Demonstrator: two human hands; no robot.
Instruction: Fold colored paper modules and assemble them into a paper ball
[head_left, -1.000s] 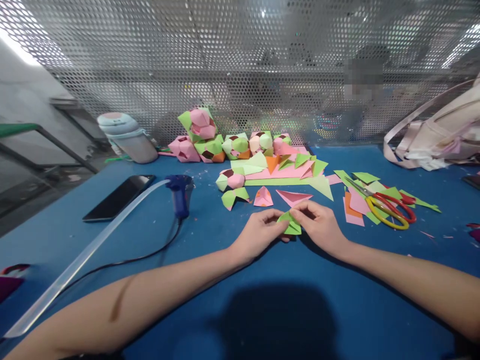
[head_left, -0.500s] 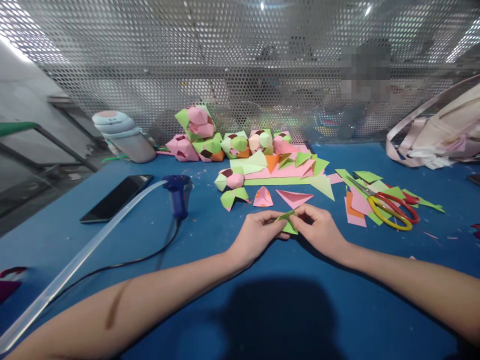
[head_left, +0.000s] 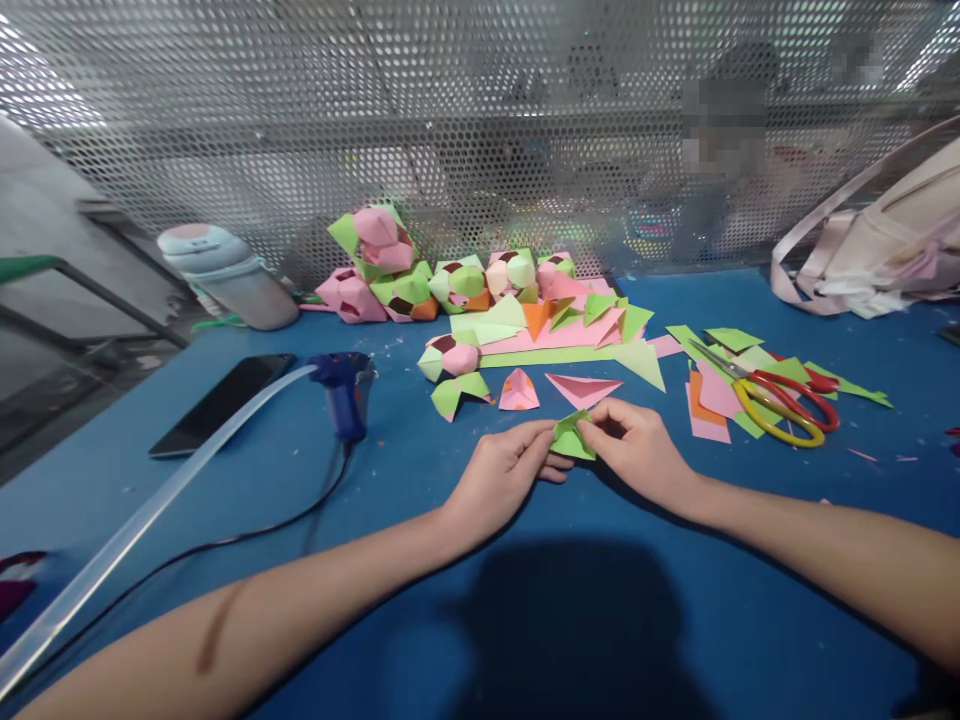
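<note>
Between my two hands is a small folded piece of green paper (head_left: 573, 438), its creases showing. My left hand (head_left: 504, 472) grips its left edge between thumb and fingers. The thumb and fingers of my right hand (head_left: 643, 450) pinch its right side. Just beyond my hands lie a folded pink paper piece (head_left: 583, 388), a small pink cone-like piece with orange spots (head_left: 518, 390) and a bent green piece (head_left: 459, 394). Behind them sits a pink and green folded paper ball (head_left: 448, 357).
Left are a blue glue gun (head_left: 343, 395) with a long glue stick (head_left: 161, 515) and cord, a black phone (head_left: 223, 405) and a bottle (head_left: 229, 275). Scissors (head_left: 787, 405) lie on paper scraps at right. Several paper balls (head_left: 405, 290) line the perforated metal screen (head_left: 465, 140). A bag (head_left: 889, 235) stands far right.
The left fingers have loosened and shifted slightly left, so more of the green paper shows. The right hand keeps its pinch. The camera view has shifted a little.
</note>
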